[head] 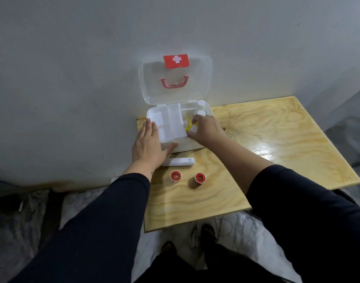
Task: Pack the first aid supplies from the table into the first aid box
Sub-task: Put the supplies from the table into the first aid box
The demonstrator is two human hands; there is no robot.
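Observation:
The white first aid box (152,113) stands open at the table's far left, its clear lid (175,78) with a red cross label leaning on the wall. A white divided tray (171,123) sits in its left half. My left hand (148,144) lies flat on the box's front left corner. My right hand (205,129) reaches into the right half, fingers closed around a small white item beside something yellow (188,124). Two white bottles (201,108) stand at the box's back right. On the table lie a white bandage roll (179,161) and two red-capped tape rolls (176,176) (200,177).
The pale plywood table (266,139) stands against a grey wall, with bare wood to the right of the box. Crumpled plastic sheeting covers the floor around it. My feet in sandals (209,231) show below the table's near edge.

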